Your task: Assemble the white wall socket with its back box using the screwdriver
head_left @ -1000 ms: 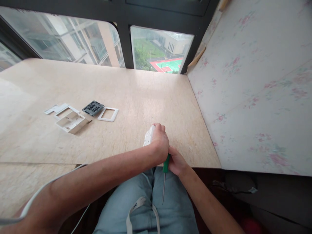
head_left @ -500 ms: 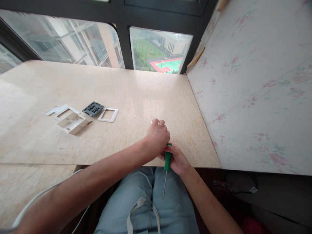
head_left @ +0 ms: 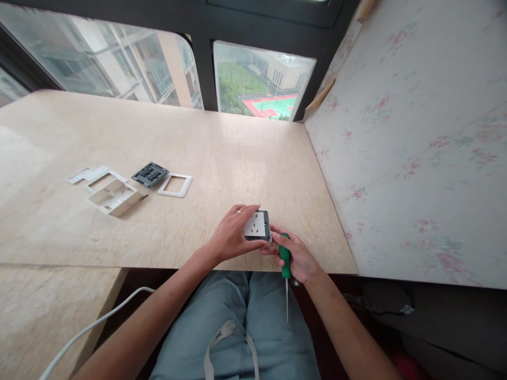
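Between its thumb and fingers my left hand point(head_left: 234, 232) grips a socket module point(head_left: 255, 225), whose white face with slots points up and whose dark frame shows at the right. Close to the module's right edge, my right hand point(head_left: 295, 256) is closed round a screwdriver point(head_left: 284, 256) with a green handle. The screwdriver's shaft points down over my lap. Whether the right fingertips touch the module is hard to tell.
To the left on the tabletop point(head_left: 222, 153) lie an open white box point(head_left: 113, 198), a white frame point(head_left: 175, 186), a dark module point(head_left: 150, 174) and flat white pieces point(head_left: 95, 173). A white cable point(head_left: 91, 327) hangs at lower left. A papered wall point(head_left: 404, 158) bounds the right side.
My left hand has moved left and turned, so the socket module in it now shows. The right hand has shifted slightly right, and the screwdriver hangs more upright.
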A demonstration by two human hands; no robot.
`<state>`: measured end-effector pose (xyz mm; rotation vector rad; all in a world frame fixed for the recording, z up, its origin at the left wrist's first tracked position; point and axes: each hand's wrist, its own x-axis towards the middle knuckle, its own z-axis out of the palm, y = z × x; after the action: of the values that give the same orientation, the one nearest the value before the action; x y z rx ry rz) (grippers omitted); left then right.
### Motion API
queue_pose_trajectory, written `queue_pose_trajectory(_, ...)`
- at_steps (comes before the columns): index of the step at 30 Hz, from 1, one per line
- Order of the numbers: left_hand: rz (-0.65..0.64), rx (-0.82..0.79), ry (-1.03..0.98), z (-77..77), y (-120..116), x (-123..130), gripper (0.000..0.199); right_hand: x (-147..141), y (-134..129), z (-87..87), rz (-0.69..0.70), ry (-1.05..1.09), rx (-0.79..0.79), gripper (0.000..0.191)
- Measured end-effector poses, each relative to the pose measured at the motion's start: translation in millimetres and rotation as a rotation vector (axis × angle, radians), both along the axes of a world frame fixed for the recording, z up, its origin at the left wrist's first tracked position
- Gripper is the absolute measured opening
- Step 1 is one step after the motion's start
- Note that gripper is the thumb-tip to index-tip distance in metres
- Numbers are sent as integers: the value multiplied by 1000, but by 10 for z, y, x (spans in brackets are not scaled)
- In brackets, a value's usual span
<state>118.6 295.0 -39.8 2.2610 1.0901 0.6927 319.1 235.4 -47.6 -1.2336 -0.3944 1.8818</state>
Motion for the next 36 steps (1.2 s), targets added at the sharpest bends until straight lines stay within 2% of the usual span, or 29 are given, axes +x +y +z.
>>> queue_pose_trajectory(3, -14, -14, -117, -118, -66, -25, 86, -5, -6, -5, 35, -50, 12, 79)
queue_pose_trajectory(7, -54, -11, -193, -180, -117, -20, 85, -22, -28, -7, 94, -110, 11, 75)
queue_pose_trajectory(12, -35, -70, -267, -255, -148, -16, 89, -35, -41, -16, 65, -166, 1, 85)
queue_pose_trajectory(16, -24, -125, -241, -311, -162, -29, 93, -47, -36, -11, 23, -196, -19, 83)
queue_pose_trajectory(22, -40, -182, -186, -292, -163, -60, 89, -75, -22, 35, 71, -266, -40, 70)
queue_pose_trajectory(28, -30, -202, -208, -288, -157, -51, 88, -72, -23, 66, 95, -291, -20, 75)
queue_pose_trajectory(32, -24, -178, -224, -308, -174, -51, 87, -34, -33, 26, 129, -318, 22, 79)
queue_pose_trajectory(36, -19, -170, -228, -315, -185, -56, 86, 13, -44, -25, 145, -396, 52, 75)
